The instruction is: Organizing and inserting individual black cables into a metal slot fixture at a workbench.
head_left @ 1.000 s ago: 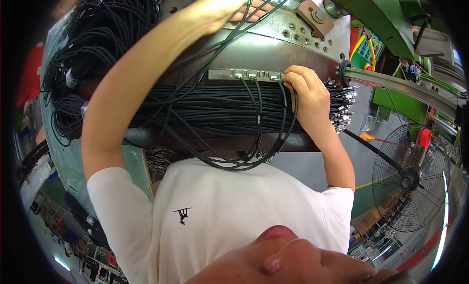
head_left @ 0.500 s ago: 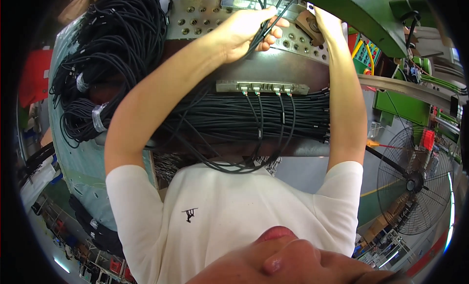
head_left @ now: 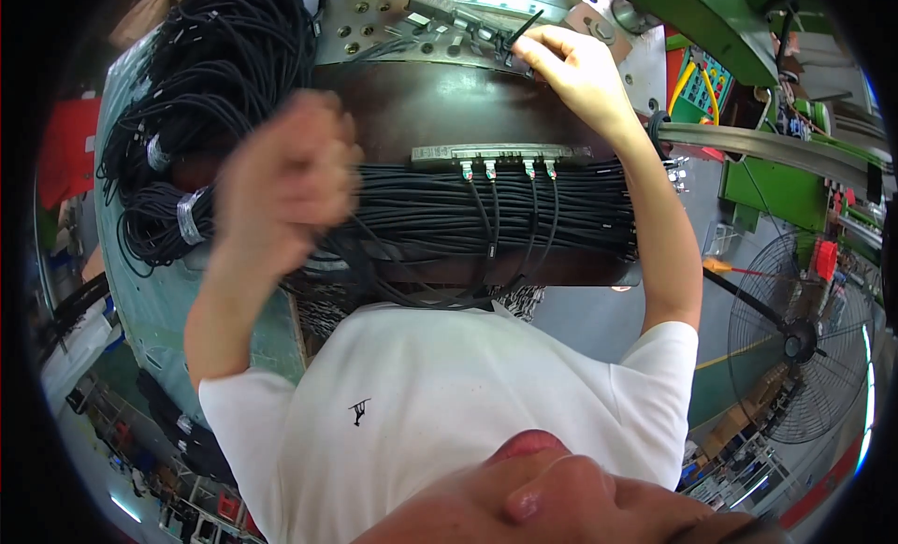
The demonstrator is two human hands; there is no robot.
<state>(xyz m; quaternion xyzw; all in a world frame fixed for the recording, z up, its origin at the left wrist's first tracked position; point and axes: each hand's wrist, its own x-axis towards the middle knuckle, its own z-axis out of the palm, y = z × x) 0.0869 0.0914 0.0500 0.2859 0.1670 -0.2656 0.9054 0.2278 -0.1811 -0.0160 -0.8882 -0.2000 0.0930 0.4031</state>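
Note:
My right hand [head_left: 582,74] is closed, thumb and fingers pinched on the near end of a metal bar [head_left: 458,22] fitted with small black parts. A short black stick-like piece [head_left: 529,25] slants up beside the fingertips. Motion smears my left hand [head_left: 295,165] above the left part of the black cables [head_left: 421,207], so its fingers cannot be made out. A second slotted metal bar [head_left: 435,155] lies along the cables' far edge. Several cables with light plugs [head_left: 491,170] are set in it and loop down toward my shirt.
A big heap of coiled black cables [head_left: 215,67] fills the left side. Beyond the dark work surface [head_left: 402,95] lies a perforated metal plate [head_left: 351,25]. A green machine frame [head_left: 697,25] overhangs the far right. At right stands a fan [head_left: 795,343].
My left hand has dropped the black cables it gripped and swung left and nearer. My right hand has come out from beside the green frame and now pinches the metal bar.

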